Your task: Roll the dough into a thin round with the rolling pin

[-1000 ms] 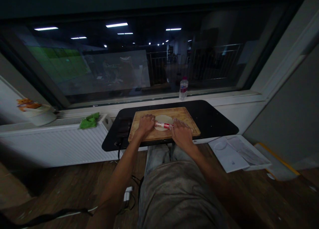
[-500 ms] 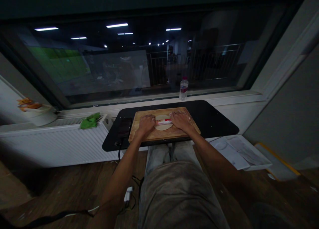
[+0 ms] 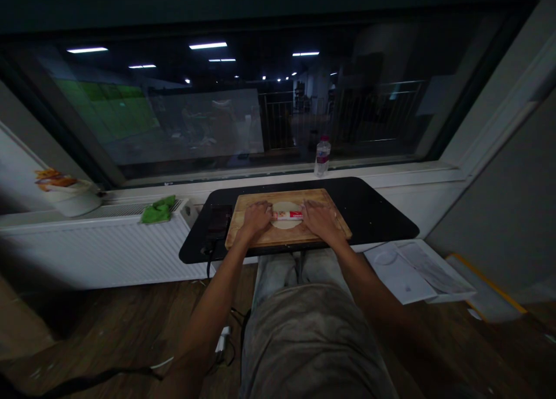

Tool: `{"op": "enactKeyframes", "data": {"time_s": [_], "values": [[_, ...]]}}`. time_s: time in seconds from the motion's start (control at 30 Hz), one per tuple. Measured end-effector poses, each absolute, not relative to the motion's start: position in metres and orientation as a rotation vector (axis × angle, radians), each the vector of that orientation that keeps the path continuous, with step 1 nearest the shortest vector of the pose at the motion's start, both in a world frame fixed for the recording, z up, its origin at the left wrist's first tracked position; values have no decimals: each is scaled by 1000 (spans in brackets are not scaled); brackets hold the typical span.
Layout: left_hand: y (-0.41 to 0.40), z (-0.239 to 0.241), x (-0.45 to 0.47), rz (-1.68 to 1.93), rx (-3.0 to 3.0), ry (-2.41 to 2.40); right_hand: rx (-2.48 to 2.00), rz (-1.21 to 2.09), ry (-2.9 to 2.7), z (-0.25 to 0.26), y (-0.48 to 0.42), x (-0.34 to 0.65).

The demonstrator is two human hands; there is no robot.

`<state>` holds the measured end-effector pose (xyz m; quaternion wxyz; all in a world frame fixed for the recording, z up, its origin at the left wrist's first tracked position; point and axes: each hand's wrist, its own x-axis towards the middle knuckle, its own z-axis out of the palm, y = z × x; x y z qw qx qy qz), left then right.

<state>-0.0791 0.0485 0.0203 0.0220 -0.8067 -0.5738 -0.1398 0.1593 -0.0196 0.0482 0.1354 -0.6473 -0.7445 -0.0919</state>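
A flat, pale round of dough [image 3: 285, 224] lies on a wooden cutting board [image 3: 332, 197]. Across its middle rests a short rolling pin [image 3: 287, 215] with a red and white printed wrap. My left hand [image 3: 258, 216] is closed over the pin's left end, and my right hand [image 3: 318, 217] covers the right end, fingers curled. Both ends of the pin are hidden under my hands. Dough shows above and below the pin.
The board sits on a black table [image 3: 382, 213] by a window. Left of it lies a dark phone-like device [image 3: 219, 220] with a cable. A water bottle [image 3: 322, 157] stands on the sill, a green cloth [image 3: 158, 209] on the radiator [image 3: 130, 248], and a white box [image 3: 443, 271] lower right.
The rolling pin now lies more level, and its printed wrap has turned a little. Both hands have shifted slightly with it. The whole view has moved a touch.
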Motion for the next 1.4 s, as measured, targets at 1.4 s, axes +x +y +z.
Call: {"op": "enactKeyframes", "data": {"time_s": [1.4], "values": [[2,14,-94,-426,-2526,-1593,-1648,-379,-2111,17,-106,147]]}}
